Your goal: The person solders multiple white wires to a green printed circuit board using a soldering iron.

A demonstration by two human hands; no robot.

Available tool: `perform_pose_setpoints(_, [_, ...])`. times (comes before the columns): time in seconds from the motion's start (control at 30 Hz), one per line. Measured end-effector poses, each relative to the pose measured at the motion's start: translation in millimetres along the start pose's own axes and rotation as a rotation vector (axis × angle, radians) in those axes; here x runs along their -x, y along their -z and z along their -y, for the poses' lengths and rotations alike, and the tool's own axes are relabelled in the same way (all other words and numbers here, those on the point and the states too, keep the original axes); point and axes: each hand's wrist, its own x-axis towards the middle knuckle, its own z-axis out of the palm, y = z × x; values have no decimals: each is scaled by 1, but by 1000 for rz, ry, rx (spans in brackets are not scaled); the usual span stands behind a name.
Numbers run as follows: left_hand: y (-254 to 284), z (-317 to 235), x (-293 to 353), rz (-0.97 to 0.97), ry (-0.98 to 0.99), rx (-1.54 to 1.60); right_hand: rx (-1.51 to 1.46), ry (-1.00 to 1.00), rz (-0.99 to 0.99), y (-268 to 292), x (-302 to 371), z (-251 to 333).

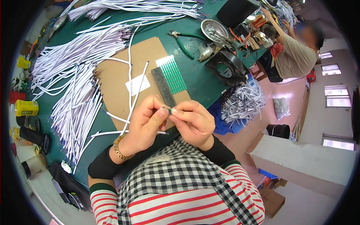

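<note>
My left hand (148, 120) and my right hand (194, 122) meet at the fingertips above the near edge of the work mat. Both pinch a small blue-green piece (169, 111), too small for its kind to show. Just beyond the fingers, a dark metal bar (163, 87) lies along the edge of a green panel of small circuit boards (173, 75). These rest on a brown cardboard sheet (116, 77) with a white paper slip (138, 85). A white cable (130, 67) runs down the cardboard toward my left hand, and others pass behind its wrist.
Large bundles of white cables (80, 56) cover the green table's left side. Green-handled pliers (184, 47), a metal bowl (213, 30) and a black fan (227, 67) stand at the back right. A heap of cables (243, 103) sits beyond the right edge; a co-worker (296, 52) is farther off.
</note>
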Motion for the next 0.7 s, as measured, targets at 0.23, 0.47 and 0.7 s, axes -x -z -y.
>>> perform_pose_setpoints(0.23, [1, -8, 1, 113, -43, 32, -277, -440, 151, 22, -12, 19])
perform_pose_setpoints(0.47, [4, -13, 1, 112, 5, 87, -548, -746, 189, 29, -16, 24])
perform_pose_setpoints(0.7, [6, -16, -1, 102, -12, 64, -338, -475, 322, 30, -22, 20])
